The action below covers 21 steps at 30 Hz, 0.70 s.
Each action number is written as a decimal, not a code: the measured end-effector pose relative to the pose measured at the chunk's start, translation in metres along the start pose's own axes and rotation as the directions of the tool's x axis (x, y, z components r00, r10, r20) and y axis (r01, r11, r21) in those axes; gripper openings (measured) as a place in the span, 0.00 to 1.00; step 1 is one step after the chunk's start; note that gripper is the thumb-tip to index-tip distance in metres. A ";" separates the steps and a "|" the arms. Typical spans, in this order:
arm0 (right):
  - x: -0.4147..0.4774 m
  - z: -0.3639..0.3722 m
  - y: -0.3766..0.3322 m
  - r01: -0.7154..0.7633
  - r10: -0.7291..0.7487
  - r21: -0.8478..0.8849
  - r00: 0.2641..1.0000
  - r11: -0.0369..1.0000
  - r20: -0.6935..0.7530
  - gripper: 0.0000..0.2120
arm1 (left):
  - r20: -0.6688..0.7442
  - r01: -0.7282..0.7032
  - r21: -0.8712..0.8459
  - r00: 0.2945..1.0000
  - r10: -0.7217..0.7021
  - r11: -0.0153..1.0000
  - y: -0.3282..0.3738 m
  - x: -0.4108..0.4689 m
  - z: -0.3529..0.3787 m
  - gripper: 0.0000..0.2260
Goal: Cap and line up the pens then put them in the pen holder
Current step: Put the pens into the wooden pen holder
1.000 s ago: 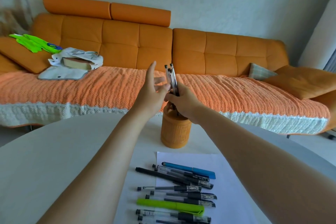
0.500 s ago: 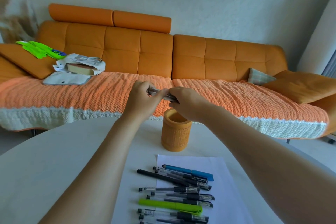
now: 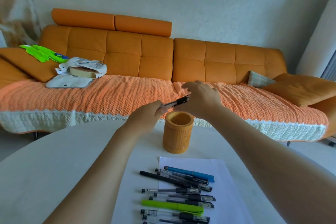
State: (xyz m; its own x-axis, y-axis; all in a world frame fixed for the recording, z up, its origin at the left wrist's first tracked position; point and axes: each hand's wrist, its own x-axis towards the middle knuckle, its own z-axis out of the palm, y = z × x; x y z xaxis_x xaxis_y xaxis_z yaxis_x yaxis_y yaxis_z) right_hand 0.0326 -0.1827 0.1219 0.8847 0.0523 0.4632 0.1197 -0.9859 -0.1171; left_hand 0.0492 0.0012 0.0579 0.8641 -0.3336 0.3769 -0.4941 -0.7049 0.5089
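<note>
**Inspector:** Hands first; state of each?

**Assistant:** The left hand [image 3: 147, 114] is curled, pinching the lower-left end of a bundle of pens [image 3: 179, 101]; the right hand [image 3: 198, 100] takes the upper-right end, thumb beneath and fingers arched loosely over, though they are blurred.

**Inspector:** Pose?

**Assistant:** Both forearms reach from the bottom of the frame to its centre; the bundle lies nearly level, tilted up to the right, just above the mouth of the pen holder [image 3: 178, 138].

**Inspector:** Counts?

**Assistant:** One pen holder, upright on the surface [image 3: 54, 169], mid-frame; one sheet of paper [image 3: 220, 171] below it. Loose pens [image 3: 181, 191] lie at lower centre; at least ten: one blue pen [image 3: 189, 173], one green pen [image 3: 171, 205], one black pen [image 3: 163, 178], the rest clear-barrelled; the lowest are cut by the frame edge. How many pens are in the bundle, I cannot tell.
</note>
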 end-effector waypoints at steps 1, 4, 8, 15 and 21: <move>-0.001 0.002 0.002 -0.076 0.081 0.165 0.996 0.983 -0.025 0.47 | 0.004 0.048 -0.075 0.999 -0.048 0.996 -0.003 -0.001 0.001 0.11; -0.005 0.007 0.005 -0.346 0.288 0.794 0.931 0.500 0.224 0.54 | 0.019 0.135 -0.243 0.991 -0.135 0.961 -0.007 -0.003 0.006 0.13; -0.010 0.014 -0.006 -0.412 0.016 0.896 0.907 -0.168 0.420 0.19 | 0.040 0.111 -0.273 0.994 -0.104 0.956 0.005 -0.002 0.014 0.14; 0.007 0.006 -0.018 -0.251 0.194 0.904 0.924 -0.345 0.331 0.08 | 0.055 0.076 -0.249 0.996 -0.065 0.966 0.023 0.003 0.023 0.11; 0.008 0.013 -0.006 -0.205 0.298 0.908 0.950 0.365 0.095 0.08 | -0.008 0.170 -0.240 0.984 -0.177 0.956 0.004 0.014 0.021 0.20</move>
State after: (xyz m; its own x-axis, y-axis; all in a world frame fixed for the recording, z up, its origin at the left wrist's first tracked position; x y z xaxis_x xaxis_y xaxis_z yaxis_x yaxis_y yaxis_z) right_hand 0.0447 -0.1739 0.1146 0.9186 -0.2291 0.3220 0.2714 -0.2266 -0.9354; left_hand 0.0610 -0.0196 0.0487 0.9371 -0.1983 0.2873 -0.3484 -0.5806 0.7359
